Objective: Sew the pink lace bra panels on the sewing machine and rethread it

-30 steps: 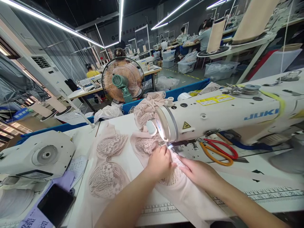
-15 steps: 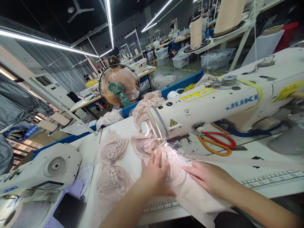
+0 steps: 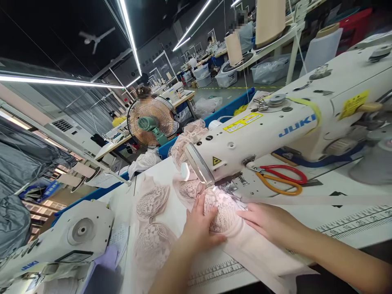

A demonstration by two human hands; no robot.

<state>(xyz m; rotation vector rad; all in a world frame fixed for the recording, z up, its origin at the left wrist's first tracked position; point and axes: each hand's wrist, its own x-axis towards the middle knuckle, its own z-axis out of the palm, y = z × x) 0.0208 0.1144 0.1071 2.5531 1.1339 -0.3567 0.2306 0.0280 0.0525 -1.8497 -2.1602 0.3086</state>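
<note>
Both hands lie flat with fingers spread: the left hand (image 3: 199, 226) and right hand (image 3: 266, 220) press a domed, pale pink lace cup (image 3: 223, 212). It rests on smooth fabric (image 3: 257, 255) under the glossy white sewing machine (image 3: 275, 130).

A garment factory's sewing floor: a JUKI industrial sewing machine (image 3: 275, 130) sits on the worktable (image 3: 337, 220) with a pink lace garment (image 3: 225, 210) under its head. Behind it are big thread cones (image 3: 271, 18) and rows of sewing tables (image 3: 180, 96) with seated workers under long strip lights (image 3: 130, 32).

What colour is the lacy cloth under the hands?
The lacy cloth is pale pink with a flowery lace pattern. It shows best in the head view.
</note>
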